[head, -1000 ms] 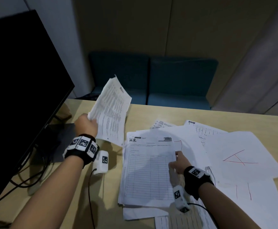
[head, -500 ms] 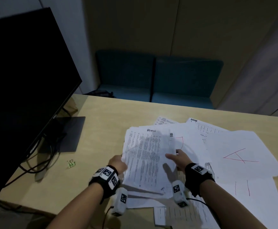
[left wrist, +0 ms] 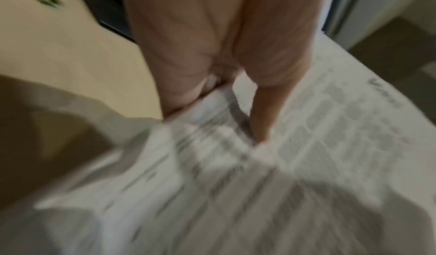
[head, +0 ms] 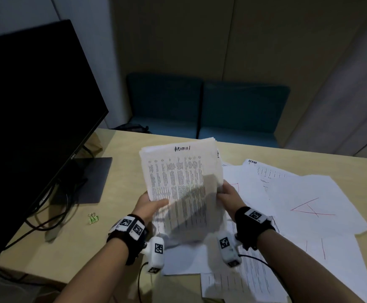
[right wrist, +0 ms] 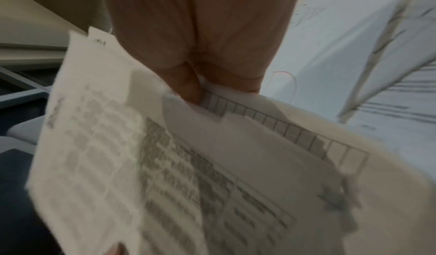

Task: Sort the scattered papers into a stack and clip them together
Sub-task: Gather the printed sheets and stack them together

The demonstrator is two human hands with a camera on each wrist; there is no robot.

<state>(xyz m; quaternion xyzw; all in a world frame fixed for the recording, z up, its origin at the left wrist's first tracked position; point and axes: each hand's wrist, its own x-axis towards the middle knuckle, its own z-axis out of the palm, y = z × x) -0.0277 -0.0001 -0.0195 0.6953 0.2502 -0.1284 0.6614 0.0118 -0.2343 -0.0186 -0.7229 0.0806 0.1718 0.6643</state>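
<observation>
A stack of printed papers (head: 181, 182), its top sheet headed "ADMIN", is lifted and tilted up over the desk between both hands. My left hand (head: 148, 205) grips its left edge, thumb on the top sheet (left wrist: 330, 137). My right hand (head: 229, 193) pinches the right edge of the stack (right wrist: 165, 165), thumb in front and fingers behind. More loose sheets (head: 309, 204) lie scattered on the desk to the right, some with red pen lines. A small green binder clip (head: 93, 218) lies on the desk to the left of my left wrist.
A black monitor (head: 31, 119) on a dark base (head: 88, 180) fills the left side, with cables trailing beneath it. The wooden desk (head: 121, 154) ends at a far edge, beyond which stand two teal seats (head: 202, 106). More printed sheets (head: 239, 283) lie near the desk's front edge.
My left hand brought its sheet down onto the pile, then both hands lifted the gathered stack off the desk and tilted it up. The green clip came into view.
</observation>
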